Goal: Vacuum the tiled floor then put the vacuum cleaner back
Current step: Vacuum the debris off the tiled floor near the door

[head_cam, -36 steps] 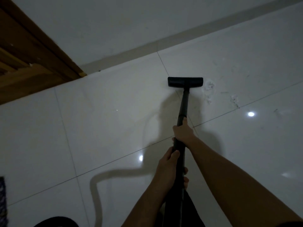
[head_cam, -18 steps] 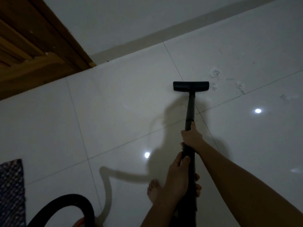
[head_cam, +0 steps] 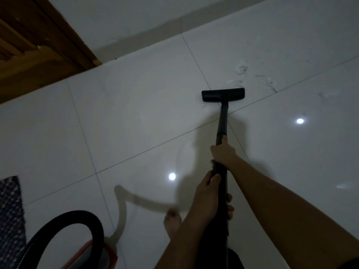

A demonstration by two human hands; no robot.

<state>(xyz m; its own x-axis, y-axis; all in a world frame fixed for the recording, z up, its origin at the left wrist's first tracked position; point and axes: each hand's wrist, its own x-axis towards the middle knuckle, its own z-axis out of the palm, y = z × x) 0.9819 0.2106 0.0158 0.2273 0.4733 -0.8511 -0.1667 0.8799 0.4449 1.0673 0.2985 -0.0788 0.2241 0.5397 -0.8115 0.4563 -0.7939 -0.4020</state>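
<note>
A black vacuum wand (head_cam: 222, 121) runs from my hands down to a flat black floor head (head_cam: 223, 94) resting on the glossy white tiled floor (head_cam: 136, 117). My right hand (head_cam: 223, 152) grips the wand higher up the tube. My left hand (head_cam: 208, 199) is wrapped around it just below, nearer my body. Whitish dust smears (head_cam: 241, 69) lie on the tile just beyond the head. At bottom left the black hose (head_cam: 77, 216) arches over the red and grey vacuum body (head_cam: 93, 255).
A wooden door and frame (head_cam: 38, 45) stand at the top left, with the wall and skirting (head_cam: 155, 22) across the top. A dark patterned mat (head_cam: 10, 210) lies at the left edge. My bare foot (head_cam: 172, 224) is on the tile beside the wand.
The floor head has been pulled back from the dust smears toward me. The view has tilted down, bringing the hose, the vacuum body and my foot into sight.
</note>
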